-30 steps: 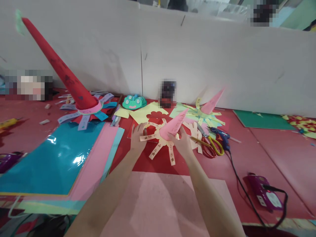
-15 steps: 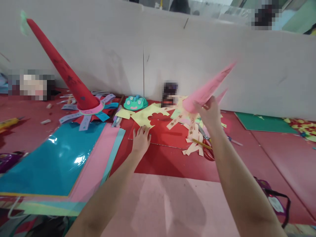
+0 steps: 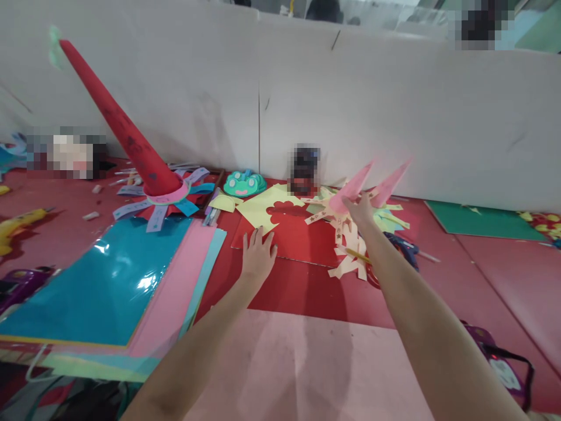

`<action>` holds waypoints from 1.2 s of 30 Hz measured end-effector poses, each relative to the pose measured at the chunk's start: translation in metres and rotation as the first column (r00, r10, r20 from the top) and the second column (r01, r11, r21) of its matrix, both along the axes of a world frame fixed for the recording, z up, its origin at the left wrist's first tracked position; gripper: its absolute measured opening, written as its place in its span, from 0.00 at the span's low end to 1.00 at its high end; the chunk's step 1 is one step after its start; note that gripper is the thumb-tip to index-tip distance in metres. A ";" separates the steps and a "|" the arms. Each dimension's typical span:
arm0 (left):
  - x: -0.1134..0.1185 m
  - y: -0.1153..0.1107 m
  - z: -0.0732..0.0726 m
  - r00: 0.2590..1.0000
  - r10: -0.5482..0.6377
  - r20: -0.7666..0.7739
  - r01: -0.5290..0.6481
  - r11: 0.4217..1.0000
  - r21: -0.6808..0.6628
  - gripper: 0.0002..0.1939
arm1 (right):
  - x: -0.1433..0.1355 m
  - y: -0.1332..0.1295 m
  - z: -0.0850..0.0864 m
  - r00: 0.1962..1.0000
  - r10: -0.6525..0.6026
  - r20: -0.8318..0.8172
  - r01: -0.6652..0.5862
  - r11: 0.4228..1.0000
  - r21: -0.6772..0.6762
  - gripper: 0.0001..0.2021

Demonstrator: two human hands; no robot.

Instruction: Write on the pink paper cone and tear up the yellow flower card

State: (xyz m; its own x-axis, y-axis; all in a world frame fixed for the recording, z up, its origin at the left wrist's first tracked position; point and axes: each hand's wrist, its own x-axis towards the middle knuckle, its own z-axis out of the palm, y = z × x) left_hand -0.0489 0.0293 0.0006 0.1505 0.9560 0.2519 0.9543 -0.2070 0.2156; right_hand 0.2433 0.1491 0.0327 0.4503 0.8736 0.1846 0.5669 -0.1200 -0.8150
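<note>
My left hand [image 3: 258, 254] lies with fingers spread at the lower edge of a red sheet [image 3: 302, 237], just below the yellow paper [image 3: 258, 204]. My right hand [image 3: 362, 215] is at the base of a pink paper cone [image 3: 356, 186], its fingers partly hidden, so its hold is unclear. A second pink cone [image 3: 391, 184] stands just right of it. Star-marked paper strips [image 3: 339, 229] fan out below the first cone. Cut paper pieces [image 3: 350, 266] and a yellow pencil [image 3: 358, 255] lie beneath my right wrist.
A tall red cone [image 3: 127, 131] with a strip collar leans at the left, behind a glossy blue sheet [image 3: 100, 286]. A green frog-faced item [image 3: 244, 183] sits by the white partition [image 3: 197, 88]. A dark blue tool [image 3: 403, 248] lies beside my right forearm.
My right hand has lowered with the pink cone, which now sits lower, beside the second cone. My left hand has stayed by the red sheet. The view has shifted slightly.
</note>
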 end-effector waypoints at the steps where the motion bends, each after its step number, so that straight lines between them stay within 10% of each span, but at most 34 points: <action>1: 0.000 0.000 0.000 1.000 0.010 -0.001 -0.010 1.000 -0.006 0.20 | -0.001 -0.002 -0.003 1.000 0.006 -0.024 -0.007 1.000 -0.030 0.28; 19: 0.003 0.000 0.007 0.999 0.016 -0.050 -0.020 0.996 -0.084 0.22 | -0.090 -0.155 -0.015 0.891 0.304 -0.336 -0.337 0.941 -0.042 0.23; 36: 0.008 0.000 0.005 0.999 0.016 -0.038 -0.017 1.000 -0.027 0.24 | -0.112 -0.171 -0.029 0.901 0.288 -0.324 -0.294 0.955 0.030 0.13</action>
State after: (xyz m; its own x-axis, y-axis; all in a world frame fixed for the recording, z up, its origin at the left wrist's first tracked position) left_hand -0.0410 0.0294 0.0055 0.1439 0.9647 0.2205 0.9651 -0.1861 0.1842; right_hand 0.1317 -0.0220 0.0039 0.2075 0.9767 0.0550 0.2873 -0.0071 -0.9578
